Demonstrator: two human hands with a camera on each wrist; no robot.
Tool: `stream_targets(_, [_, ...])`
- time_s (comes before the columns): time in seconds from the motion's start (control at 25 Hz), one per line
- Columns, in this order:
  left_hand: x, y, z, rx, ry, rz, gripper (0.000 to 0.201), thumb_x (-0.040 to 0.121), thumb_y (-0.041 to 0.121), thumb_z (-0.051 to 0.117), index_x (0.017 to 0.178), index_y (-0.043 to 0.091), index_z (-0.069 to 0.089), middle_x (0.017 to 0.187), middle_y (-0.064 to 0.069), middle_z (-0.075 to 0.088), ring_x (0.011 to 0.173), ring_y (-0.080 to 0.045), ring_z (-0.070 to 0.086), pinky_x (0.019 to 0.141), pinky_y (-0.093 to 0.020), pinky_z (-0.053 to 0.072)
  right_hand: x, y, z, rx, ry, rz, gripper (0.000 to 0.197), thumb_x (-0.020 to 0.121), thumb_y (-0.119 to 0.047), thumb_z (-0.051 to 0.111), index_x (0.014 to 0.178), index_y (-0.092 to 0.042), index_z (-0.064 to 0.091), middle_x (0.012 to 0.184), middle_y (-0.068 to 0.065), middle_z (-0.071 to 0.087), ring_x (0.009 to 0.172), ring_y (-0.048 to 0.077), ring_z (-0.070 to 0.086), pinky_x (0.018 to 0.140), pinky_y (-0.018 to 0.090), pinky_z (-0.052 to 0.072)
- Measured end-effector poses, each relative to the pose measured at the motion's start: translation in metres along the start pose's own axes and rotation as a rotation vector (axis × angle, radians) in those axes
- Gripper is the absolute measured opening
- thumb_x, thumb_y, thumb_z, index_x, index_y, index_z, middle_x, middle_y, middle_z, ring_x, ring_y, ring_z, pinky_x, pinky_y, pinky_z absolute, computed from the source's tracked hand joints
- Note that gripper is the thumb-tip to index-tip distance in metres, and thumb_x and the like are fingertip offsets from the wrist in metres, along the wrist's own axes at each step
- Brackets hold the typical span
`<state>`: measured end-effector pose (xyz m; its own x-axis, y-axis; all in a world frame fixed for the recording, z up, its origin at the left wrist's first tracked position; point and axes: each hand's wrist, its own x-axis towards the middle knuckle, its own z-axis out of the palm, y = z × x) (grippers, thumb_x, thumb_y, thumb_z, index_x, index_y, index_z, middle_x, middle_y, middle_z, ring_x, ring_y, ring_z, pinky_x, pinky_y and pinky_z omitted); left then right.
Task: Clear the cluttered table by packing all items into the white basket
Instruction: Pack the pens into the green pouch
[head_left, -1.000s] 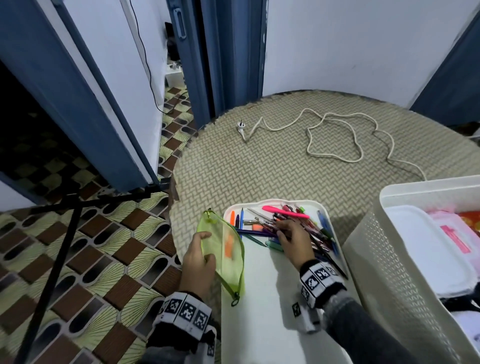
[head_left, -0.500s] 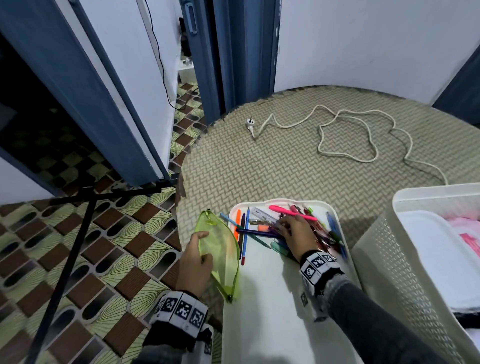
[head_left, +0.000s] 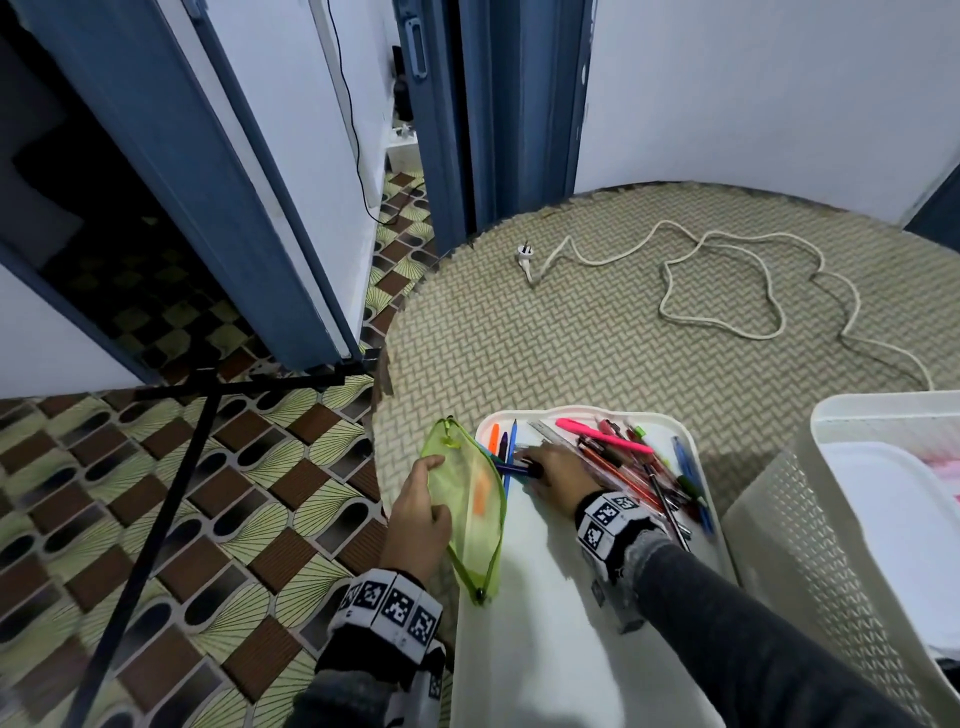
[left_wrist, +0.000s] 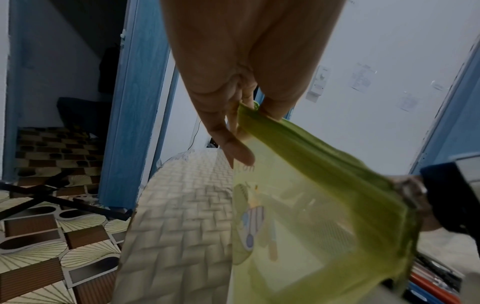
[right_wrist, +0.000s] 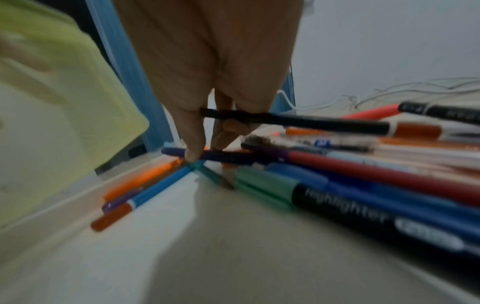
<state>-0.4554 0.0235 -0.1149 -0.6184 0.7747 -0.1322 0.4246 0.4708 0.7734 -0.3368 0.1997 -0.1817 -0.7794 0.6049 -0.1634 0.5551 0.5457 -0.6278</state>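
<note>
Green mesh pouch (head_left: 470, 499) pinched open by left hand (head_left: 418, 514), dark pen (head_left: 519, 469) pinched from tray (head_left: 696, 457) by right hand (head_left: 558, 470), probably pouch-bound next, then white basket (head_left: 831, 415).

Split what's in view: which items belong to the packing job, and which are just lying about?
Job:
- green mesh pouch, gripped by the left hand
- dark pen pinched by the right hand
- pile of pens on the white tray
- white basket
- white power cord on the table

Lying about:
- black tripod on the tiled floor
- blue door frames
</note>
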Motion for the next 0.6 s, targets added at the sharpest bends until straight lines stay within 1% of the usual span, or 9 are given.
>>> stream_targets(0.12, [-0.001,0.000,-0.001,-0.008,-0.011,-0.003,0.055,0.081,-0.011,0.043,0.129,0.016,0.044,0.122,-0.003,0.052,0.096,-0.013,0.048,0.075,-0.018,0.032,-0.001,0.003,0.006,0.004,0.098,0.027,0.028,0.083,-0.001,0.058,0.109,-0.006,0.068,0.103,0.019,0.064,0.103,0.033,0.057,0.089,0.032,0.040])
stream_targets(0.2, [0.000,0.000,-0.002,-0.008,-0.010,-0.018,0.056,0.082,-0.011,0.042,0.130,0.018,0.042,0.125,-0.003,0.051,0.096,-0.013,0.049,0.077,-0.019,0.034,-0.002,-0.003,-0.001,0.057,0.207,0.029,0.023,0.087,-0.003,0.059,0.108,-0.003,0.068,0.101,0.020,0.063,0.100,0.033,0.055,0.086,0.031,0.036])
stream_targets(0.28, [0.001,0.002,-0.001,0.008,-0.017,-0.020,0.057,0.082,-0.011,0.043,0.132,0.018,0.040,0.125,-0.003,0.051,0.095,-0.012,0.049,0.075,-0.018,0.034,-0.005,-0.022,-0.019,0.241,0.326,0.054,0.019,0.089,-0.001,0.057,0.105,0.000,0.066,0.093,0.015,0.063,0.089,0.027,0.055,0.079,0.029,0.039])
stream_targets(0.32, [0.003,0.004,-0.001,0.009,-0.022,-0.009,0.058,0.082,-0.011,0.043,0.133,0.017,0.039,0.126,-0.005,0.052,0.097,-0.012,0.048,0.075,-0.017,0.032,-0.009,-0.034,-0.031,0.384,0.381,0.075,0.016,0.090,-0.001,0.056,0.104,0.000,0.063,0.089,0.011,0.062,0.083,0.022,0.056,0.074,0.024,0.042])
stream_targets(0.4, [0.007,0.010,0.000,0.019,-0.048,0.000,0.062,0.082,-0.011,0.045,0.136,0.017,0.036,0.127,-0.008,0.053,0.102,-0.015,0.050,0.078,-0.015,0.032,-0.018,-0.058,-0.056,0.660,0.486,0.054,0.011,0.092,-0.002,0.055,0.102,-0.007,0.058,0.085,0.006,0.063,0.074,0.012,0.058,0.068,0.012,0.043])
stream_targets(0.44, [0.009,0.013,0.002,0.028,-0.068,-0.004,0.063,0.082,-0.011,0.045,0.138,0.017,0.035,0.127,-0.010,0.053,0.106,-0.019,0.051,0.081,-0.016,0.032,-0.023,-0.068,-0.067,0.755,0.531,0.023,0.010,0.093,-0.004,0.055,0.098,-0.013,0.056,0.084,0.005,0.064,0.070,0.007,0.059,0.067,0.012,0.044])
stream_targets(0.52, [0.012,0.022,0.006,0.029,-0.087,0.021,0.065,0.083,-0.011,0.048,0.141,0.017,0.033,0.129,-0.012,0.054,0.114,-0.024,0.053,0.086,-0.016,0.034,-0.032,-0.083,-0.079,0.818,0.543,-0.022,0.015,0.092,-0.010,0.058,0.091,-0.024,0.054,0.081,0.004,0.065,0.070,0.007,0.060,0.070,0.019,0.047])
stream_targets(0.56, [0.013,0.027,0.008,0.029,-0.086,0.041,0.066,0.083,-0.010,0.049,0.142,0.017,0.032,0.131,-0.012,0.054,0.116,-0.024,0.052,0.089,-0.017,0.036,-0.035,-0.085,-0.077,0.770,0.498,-0.016,0.014,0.092,-0.013,0.060,0.090,-0.026,0.054,0.079,0.002,0.065,0.071,0.009,0.060,0.070,0.020,0.046])
stream_targets(0.6, [0.012,0.033,0.010,0.027,-0.083,0.056,0.067,0.084,-0.009,0.049,0.143,0.016,0.032,0.132,-0.012,0.053,0.117,-0.025,0.053,0.094,-0.020,0.037,-0.040,-0.088,-0.074,0.659,0.415,0.007,0.011,0.091,-0.015,0.062,0.093,-0.024,0.055,0.076,-0.002,0.063,0.070,0.008,0.058,0.066,0.016,0.044])
